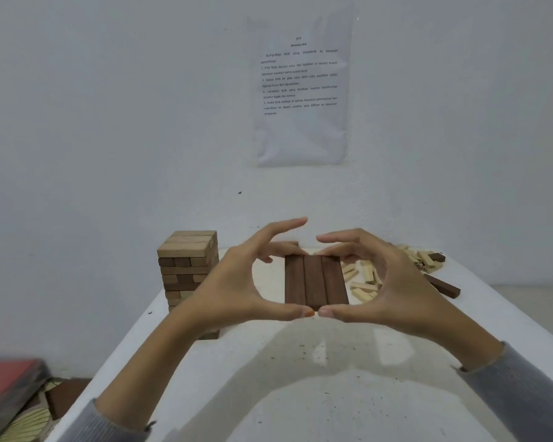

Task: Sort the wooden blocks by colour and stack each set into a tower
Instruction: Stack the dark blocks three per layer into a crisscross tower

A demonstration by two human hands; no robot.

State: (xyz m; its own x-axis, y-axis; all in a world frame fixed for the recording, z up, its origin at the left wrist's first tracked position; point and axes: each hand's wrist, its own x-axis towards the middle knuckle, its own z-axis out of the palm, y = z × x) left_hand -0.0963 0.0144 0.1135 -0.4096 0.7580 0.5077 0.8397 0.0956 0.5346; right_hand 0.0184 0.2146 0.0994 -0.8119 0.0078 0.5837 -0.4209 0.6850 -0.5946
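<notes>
Three dark brown blocks (315, 280) lie side by side as one flat layer in the middle of the white table (300, 384). My left hand (237, 288) and my right hand (393, 288) frame this layer. Both thumbs press its near end and curved fingers touch its far end, pinching it; the index fingers stay lifted. What lies under the layer is hidden. A tower (187, 269) of mid-brown and tan blocks stands to the left, beside my left wrist.
Several loose pale blocks (364, 283) lie scattered at the right, with a dark block (442, 286) and another dark block (437, 257) near the table's right edge. A printed sheet (300, 90) hangs on the wall. A red object (7, 387) sits on the floor at lower left.
</notes>
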